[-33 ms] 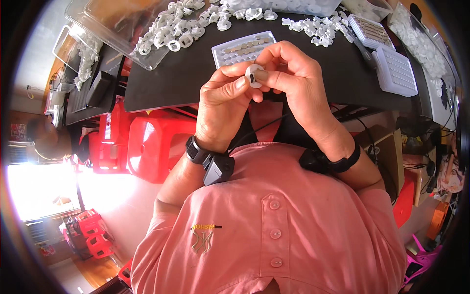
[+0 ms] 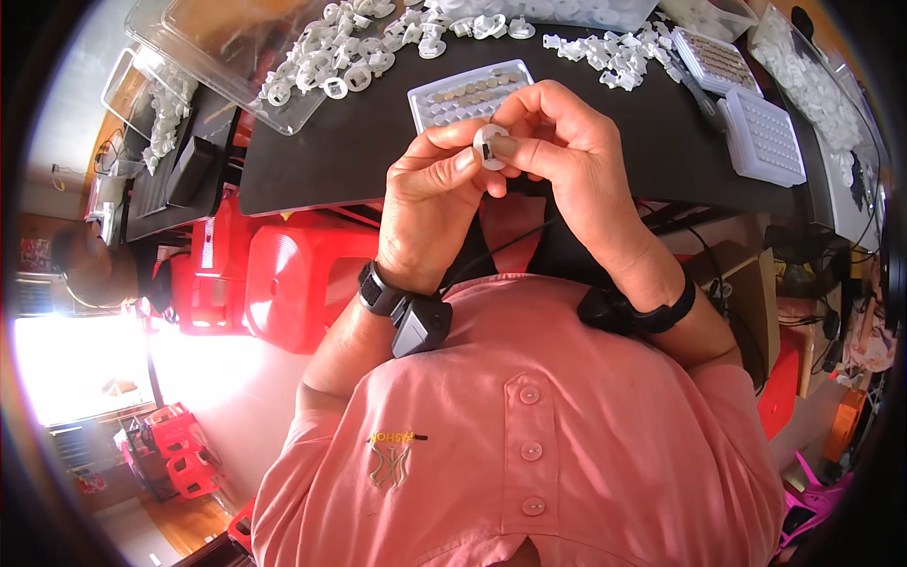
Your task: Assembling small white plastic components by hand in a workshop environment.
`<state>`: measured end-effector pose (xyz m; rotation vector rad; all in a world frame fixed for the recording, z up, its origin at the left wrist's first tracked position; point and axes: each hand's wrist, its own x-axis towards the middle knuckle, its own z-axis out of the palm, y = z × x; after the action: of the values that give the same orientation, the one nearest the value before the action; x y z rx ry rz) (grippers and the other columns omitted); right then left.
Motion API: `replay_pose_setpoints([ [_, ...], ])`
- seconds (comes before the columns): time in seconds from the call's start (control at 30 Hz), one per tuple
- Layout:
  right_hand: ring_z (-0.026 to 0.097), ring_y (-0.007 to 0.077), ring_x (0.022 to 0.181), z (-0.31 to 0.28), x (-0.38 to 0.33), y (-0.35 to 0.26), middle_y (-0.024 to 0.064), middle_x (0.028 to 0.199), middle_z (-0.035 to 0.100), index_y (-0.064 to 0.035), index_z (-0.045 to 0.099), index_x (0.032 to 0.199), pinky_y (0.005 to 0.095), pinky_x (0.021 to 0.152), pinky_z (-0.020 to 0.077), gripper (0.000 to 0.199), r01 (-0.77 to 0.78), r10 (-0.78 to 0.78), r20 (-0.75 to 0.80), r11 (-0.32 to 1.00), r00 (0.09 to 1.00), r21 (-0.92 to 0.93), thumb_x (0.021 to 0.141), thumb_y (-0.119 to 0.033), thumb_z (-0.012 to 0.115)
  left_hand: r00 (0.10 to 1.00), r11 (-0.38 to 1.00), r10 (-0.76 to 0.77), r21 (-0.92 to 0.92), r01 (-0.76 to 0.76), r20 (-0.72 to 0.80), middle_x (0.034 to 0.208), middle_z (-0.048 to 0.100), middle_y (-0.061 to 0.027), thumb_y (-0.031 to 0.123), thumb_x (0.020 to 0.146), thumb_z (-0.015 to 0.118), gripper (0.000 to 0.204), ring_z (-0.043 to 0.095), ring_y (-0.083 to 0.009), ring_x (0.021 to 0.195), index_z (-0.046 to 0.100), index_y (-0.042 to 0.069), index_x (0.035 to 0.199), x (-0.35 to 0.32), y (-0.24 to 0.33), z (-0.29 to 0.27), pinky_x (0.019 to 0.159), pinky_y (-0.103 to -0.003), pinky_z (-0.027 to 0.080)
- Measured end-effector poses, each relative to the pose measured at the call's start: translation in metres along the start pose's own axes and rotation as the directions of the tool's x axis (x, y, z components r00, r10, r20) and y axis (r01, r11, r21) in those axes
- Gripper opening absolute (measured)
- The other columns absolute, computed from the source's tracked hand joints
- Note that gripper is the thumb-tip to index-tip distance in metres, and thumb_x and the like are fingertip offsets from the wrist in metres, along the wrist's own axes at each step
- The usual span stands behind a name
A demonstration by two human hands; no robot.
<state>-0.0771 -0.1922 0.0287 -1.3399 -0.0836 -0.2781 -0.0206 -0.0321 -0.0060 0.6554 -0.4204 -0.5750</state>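
Note:
A small round white plastic piece (image 2: 486,151) with a dark slot is held up over the table's near edge. My left hand (image 2: 430,189) is closed, pinching the piece's left side between thumb and fingers. From the right, my right hand (image 2: 576,142) is closed on the same piece, its thumb pressed to the face. Whether the right fingers also hold some tiny part is hidden. Just behind my hands lies a white tray (image 2: 444,115) with rows of round pockets, some filled with small metallic discs.
Loose round white parts (image 2: 326,57) pile at the back left beside a clear plastic bin (image 2: 293,111). Smaller white parts (image 2: 619,59) lie at the back right, near another pocketed tray (image 2: 763,140) and a dark long tool (image 2: 697,99). Red stools (image 2: 293,283) stand below left.

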Motion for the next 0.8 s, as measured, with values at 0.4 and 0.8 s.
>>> replay_pose_setpoints([
  [0.4, 0.059, 0.0066, 0.069, -0.01, -0.005, 0.009, 0.002, 0.081, 0.065, 0.001, 0.062, 0.099, 0.0228, 0.062, 0.0496, 0.011, 0.111, -0.111, 0.008, 0.978, 0.994, -0.178, 0.09, 0.001, 0.069, 0.998, 0.988, -0.019, 0.153, 0.029, -0.064, 0.105, 0.07, -0.0164, -0.002, 0.088, 0.072, 0.025, 0.069, -0.0257, 0.086, 0.064, -0.002, 0.112, -0.004, -0.005, 0.003, 0.067, -0.033, 0.057],
  [0.8, 0.066, 0.0129, 0.068, -0.003, -0.011, 0.011, 0.0055, 0.085, 0.065, 0.0028, 0.059, 0.103, 0.025, 0.063, 0.0544, 0.013, 0.196, -0.19, 0.071, 0.977, 0.979, -0.087, 0.093, 0.001, 0.068, 0.983, 0.962, 0.084, 0.271, -0.036, -0.165, 0.088, 0.071, -0.0104, -0.002, 0.082, 0.079, 0.03, 0.064, -0.0122, 0.066, 0.066, -0.003, 0.109, -0.004, -0.005, 0.013, 0.054, -0.023, 0.051],
])
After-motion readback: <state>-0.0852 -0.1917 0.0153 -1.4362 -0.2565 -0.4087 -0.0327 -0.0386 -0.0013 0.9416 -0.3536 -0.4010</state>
